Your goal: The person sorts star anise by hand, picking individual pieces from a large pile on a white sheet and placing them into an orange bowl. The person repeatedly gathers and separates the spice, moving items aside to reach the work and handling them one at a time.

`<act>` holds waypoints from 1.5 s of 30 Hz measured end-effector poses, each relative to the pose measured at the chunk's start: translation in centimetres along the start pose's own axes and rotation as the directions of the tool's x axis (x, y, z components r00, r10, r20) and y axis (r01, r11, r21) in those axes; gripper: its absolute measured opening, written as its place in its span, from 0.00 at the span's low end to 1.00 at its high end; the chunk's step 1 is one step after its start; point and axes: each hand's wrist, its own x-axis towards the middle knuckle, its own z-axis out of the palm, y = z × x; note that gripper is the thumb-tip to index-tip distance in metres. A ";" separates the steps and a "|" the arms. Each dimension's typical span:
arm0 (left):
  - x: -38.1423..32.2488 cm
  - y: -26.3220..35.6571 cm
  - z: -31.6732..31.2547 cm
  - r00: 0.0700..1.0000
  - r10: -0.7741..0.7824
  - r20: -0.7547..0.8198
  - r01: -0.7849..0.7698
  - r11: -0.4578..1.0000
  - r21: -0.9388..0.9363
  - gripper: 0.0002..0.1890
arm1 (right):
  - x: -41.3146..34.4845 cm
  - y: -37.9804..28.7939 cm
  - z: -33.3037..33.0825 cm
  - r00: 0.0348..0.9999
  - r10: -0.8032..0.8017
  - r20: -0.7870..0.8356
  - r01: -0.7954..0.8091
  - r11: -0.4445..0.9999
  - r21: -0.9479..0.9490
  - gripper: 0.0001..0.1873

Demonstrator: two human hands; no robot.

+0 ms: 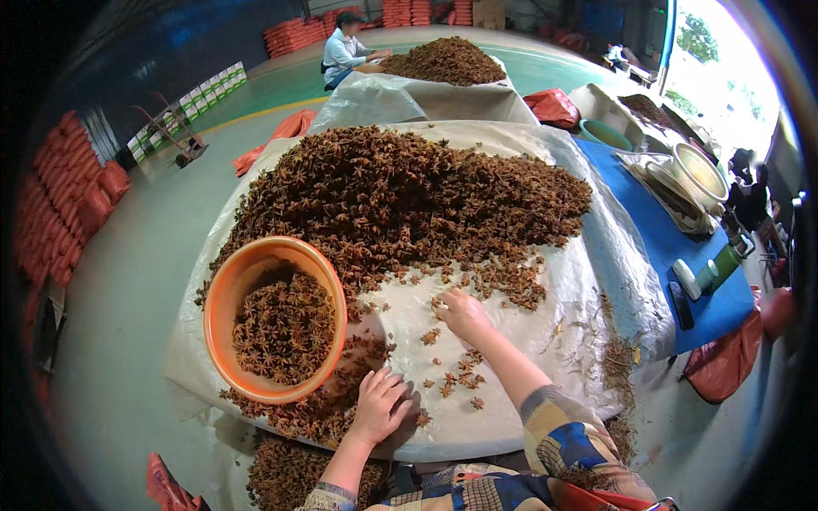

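Note:
A large heap of dried star anise (409, 191) spreads over a pale plastic sheet (562, 300) on the table before me. My right hand (465, 314) reaches to the near edge of the heap. Its fingertips are at a small star anise piece, and whether they grip it is unclear. Close to the table's front edge, my left hand (382, 405) hovers or rests with fingers bent and somewhat apart, with nothing seen in it. An orange plastic basin (213, 319), partly filled with star anise (284, 329), stands left of it. Several loose star anise (449, 383) lie between my hands.
Stems and debris (617, 370) lie along the sheet's right edge. A blue tabletop (629, 185) holds a green bottle (727, 265), a phone (681, 305) and a pale basin (702, 172). Another person (345, 51) sits by a farther heap (447, 61). Red sacks (64, 191) are stacked left.

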 end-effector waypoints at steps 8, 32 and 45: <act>4.3 1.8 3.0 0.939 -0.273 -0.211 0.187 0.917 -0.352 0.21 | 1.9 0.2 1.0 0.994 0.031 0.101 -0.039 0.997 0.071 0.06; 9.0 6.2 9.0 0.972 0.008 0.235 -0.034 0.994 0.106 0.29 | -9.7 6.1 -3.3 0.945 0.283 -0.165 -0.285 0.959 0.012 0.10; 7.9 3.8 5.4 0.945 -0.188 -0.269 0.097 0.944 -0.317 0.18 | -6.5 6.2 -2.3 0.952 0.307 0.006 -0.299 0.923 0.240 0.08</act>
